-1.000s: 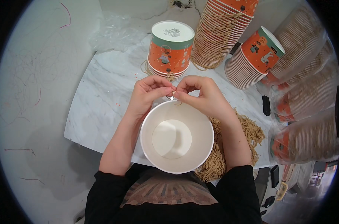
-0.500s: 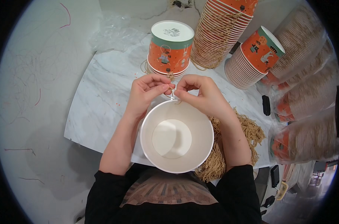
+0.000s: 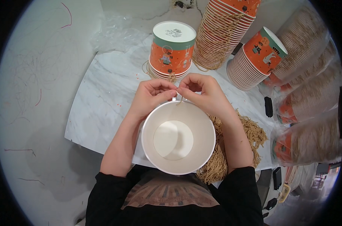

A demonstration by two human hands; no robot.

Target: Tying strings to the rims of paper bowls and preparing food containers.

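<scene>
A white-lined paper bucket (image 3: 203,145) stands in front of me with its mouth upward. Just beyond its far rim, my left hand (image 3: 150,97) and my right hand (image 3: 204,92) meet, thumbs and fingertips pinched together on a thin tan cord (image 3: 180,102). One end of the cord dangles over the rim into the bucket. A small white piece shows at the rim below my fingertips; its kind is unclear. Under and beside my right forearm lies a heap of the same tan cords (image 3: 216,164).
Upside-down orange and green buckets are stacked beyond my hands (image 3: 171,56). A tall stack (image 3: 218,41) draped with cords and another stack (image 3: 253,62) stand to its right. Plastic-bagged stacks (image 3: 314,141) line the right edge. Clear plastic film (image 3: 116,35) lies far left, a black object (image 3: 268,107) right.
My hands have come closer together, fingertips now meeting over the cord. The cord's end hangs more plainly over the rim. The bucket has not moved.
</scene>
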